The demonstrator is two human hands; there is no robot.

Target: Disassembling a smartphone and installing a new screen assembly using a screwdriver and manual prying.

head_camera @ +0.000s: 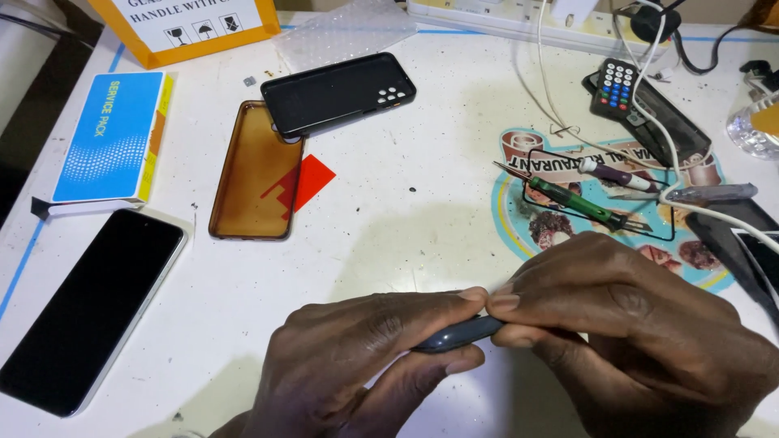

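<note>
Both my hands meet at the near edge of the white table, gripping a thin dark phone-like slab (456, 333) seen edge-on. My left hand (365, 361) wraps it from below and the left, thumb on top. My right hand (641, 328) pinches its right end with thumb and fingertips. Most of the slab is hidden by my fingers.
A smartphone with a dark screen (85, 308) lies at the left, with a blue box (109, 138) behind it. A brown translucent case (256, 174) and a black back cover (337, 93) sit farther back. A green screwdriver (580, 203), tweezers, a small remote (615, 85) and white cables lie at the right.
</note>
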